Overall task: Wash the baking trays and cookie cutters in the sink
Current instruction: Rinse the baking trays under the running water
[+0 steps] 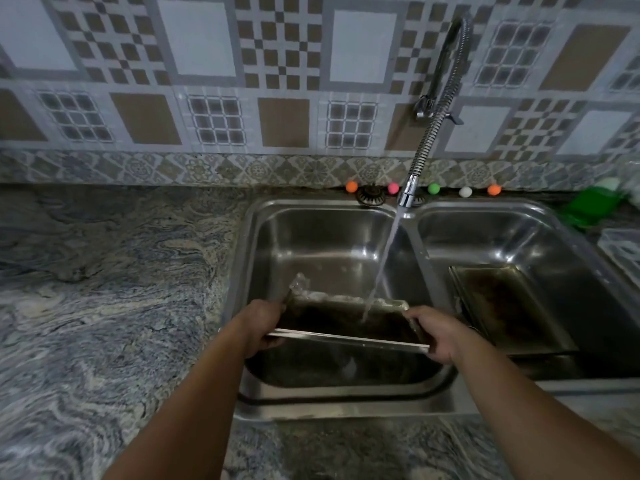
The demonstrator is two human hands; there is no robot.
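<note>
Hands grip one baking tray (346, 323) by its short edges, left hand (259, 327) and right hand (436, 334), over the sink (311, 407)'s left basin, open basin below. Second tray (512, 306) lies in the right basin. Five balls (433, 188) line the sink's far rim.

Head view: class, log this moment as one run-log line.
left hand: grips tray's left edge | right hand: grips right edge | baking tray: tilted under faucet stream, left basin | second tray: right basin
</note>
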